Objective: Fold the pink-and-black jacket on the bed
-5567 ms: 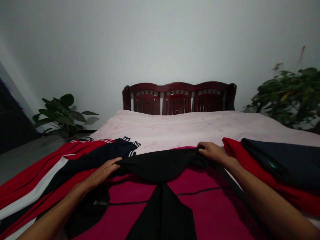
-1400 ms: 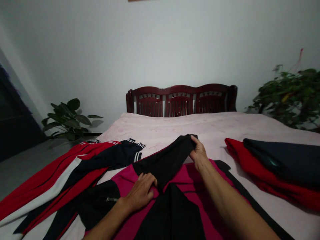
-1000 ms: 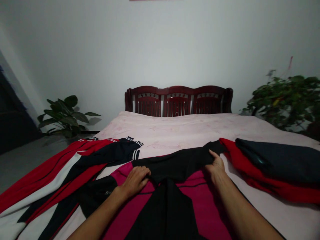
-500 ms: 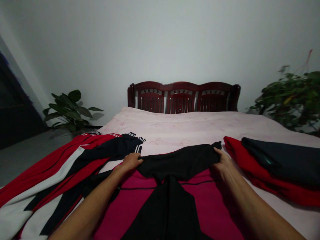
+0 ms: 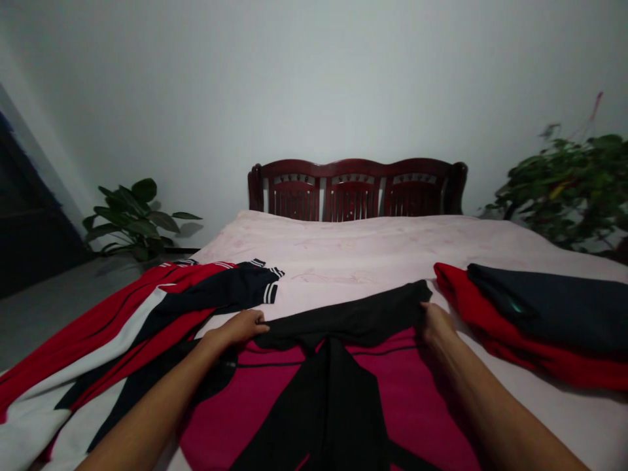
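Observation:
A magenta jacket with a black collar and black front panels [image 5: 402, 386] lies spread on the bed in front of me. My left hand [image 5: 245, 327] pinches the left end of the black collar between thumb and fingers. At the collar's other end my right hand [image 5: 436, 324] is closed on the black cloth, with some fingers hidden beneath it. Between both hands the collar is stretched out, its right end higher than its left.
Red, white and navy striped garments [image 5: 142, 320] lie at the left. Folded red cloth [image 5: 520, 356] with dark folded cloth [image 5: 564, 311] on top rests at the right. Beyond the pink bedsheet [image 5: 343, 248] stands a wooden headboard [image 5: 356, 190]. Leafy plants [image 5: 140, 212] flank the bed.
My left hand has shifted slightly left and down with the collar's left end. The right hand still grips the other end, and the collar looks flatter and more slanted.

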A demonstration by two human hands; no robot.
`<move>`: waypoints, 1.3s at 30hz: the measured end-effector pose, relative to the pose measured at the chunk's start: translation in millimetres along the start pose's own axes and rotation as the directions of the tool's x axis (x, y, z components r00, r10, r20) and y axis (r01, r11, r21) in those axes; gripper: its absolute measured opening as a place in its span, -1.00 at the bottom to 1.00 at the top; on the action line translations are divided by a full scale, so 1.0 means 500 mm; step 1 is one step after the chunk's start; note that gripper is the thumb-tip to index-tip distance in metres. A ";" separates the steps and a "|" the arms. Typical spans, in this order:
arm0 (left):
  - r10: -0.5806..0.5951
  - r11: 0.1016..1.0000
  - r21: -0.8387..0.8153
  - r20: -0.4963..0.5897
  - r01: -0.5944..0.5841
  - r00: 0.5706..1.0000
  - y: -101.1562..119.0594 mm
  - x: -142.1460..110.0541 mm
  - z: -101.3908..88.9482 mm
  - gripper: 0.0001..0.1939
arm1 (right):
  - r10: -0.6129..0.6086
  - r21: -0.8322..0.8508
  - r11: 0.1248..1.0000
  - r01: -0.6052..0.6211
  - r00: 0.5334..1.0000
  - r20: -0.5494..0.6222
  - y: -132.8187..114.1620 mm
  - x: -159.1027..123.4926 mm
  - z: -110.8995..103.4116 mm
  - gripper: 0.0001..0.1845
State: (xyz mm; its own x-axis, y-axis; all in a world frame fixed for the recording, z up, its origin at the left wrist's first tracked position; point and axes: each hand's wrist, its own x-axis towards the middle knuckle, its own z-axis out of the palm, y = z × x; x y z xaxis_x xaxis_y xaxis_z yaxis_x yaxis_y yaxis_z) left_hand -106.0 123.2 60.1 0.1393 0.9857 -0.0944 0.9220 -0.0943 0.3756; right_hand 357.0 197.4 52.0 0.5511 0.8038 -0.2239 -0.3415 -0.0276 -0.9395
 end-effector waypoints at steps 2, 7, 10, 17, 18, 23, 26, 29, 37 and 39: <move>0.011 0.998 0.056 -0.093 -0.006 0.996 0.019 -0.009 0.003 -0.78 | -0.113 -0.115 0.988 0.104 0.991 -0.069 -0.006 -0.011 -0.014 -0.29; 0.330 0.944 0.101 -0.197 -0.315 0.923 0.100 -0.054 0.013 -0.71 | -0.591 -0.571 0.204 0.795 0.565 0.576 -0.019 -0.029 -0.036 -0.39; 0.530 0.847 0.073 -0.204 -0.527 0.823 0.148 -0.072 0.045 -0.70 | -0.306 -0.363 -0.247 0.898 0.283 0.909 -0.012 -0.018 -0.031 -0.41; 0.497 0.867 0.155 -0.216 -0.473 0.841 0.183 -0.073 0.103 -0.86 | -0.207 -0.379 -0.382 0.843 0.322 0.924 -0.018 0.009 -0.021 -0.66; 0.502 0.865 0.165 -0.242 -0.474 0.830 0.179 -0.076 0.102 -0.85 | -0.203 -0.370 -0.385 0.845 0.314 0.928 -0.026 0.003 -0.020 -0.71; 0.524 0.850 0.234 -0.279 -0.472 0.805 0.158 -0.103 0.094 -0.78 | -0.352 -0.351 -0.421 0.837 0.206 0.913 -0.065 -0.046 -0.038 -0.77; 0.500 0.861 0.200 -0.170 -0.467 0.849 0.166 -0.122 0.097 -0.80 | -0.204 -0.331 -0.413 0.848 0.268 0.941 -0.064 -0.067 -0.066 -0.78; 0.320 0.946 0.111 -0.171 -0.305 0.932 0.180 -0.153 0.090 -0.82 | -0.077 -0.374 -0.348 0.860 0.372 0.925 -0.056 -0.102 -0.093 -0.70; 0.013 0.996 -0.089 0.114 -0.002 0.993 0.190 -0.282 0.072 -0.75 | 0.079 -0.594 0.422 0.685 0.625 0.776 0.012 -0.335 -0.102 -0.44; 0.084 0.981 -0.180 0.066 -0.071 0.994 0.192 -0.308 0.079 -0.85 | 0.122 -0.564 0.579 0.589 0.621 0.774 0.046 -0.379 -0.098 -0.32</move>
State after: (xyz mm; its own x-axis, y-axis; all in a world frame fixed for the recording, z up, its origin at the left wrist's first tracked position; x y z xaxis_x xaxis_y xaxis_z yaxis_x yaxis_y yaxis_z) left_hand -24.6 -43.3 74.1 0.2397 0.9630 -0.1233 0.8298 -0.1373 0.5409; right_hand 281.8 15.2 60.1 -0.2886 0.9560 -0.0525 0.5565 0.1229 -0.8217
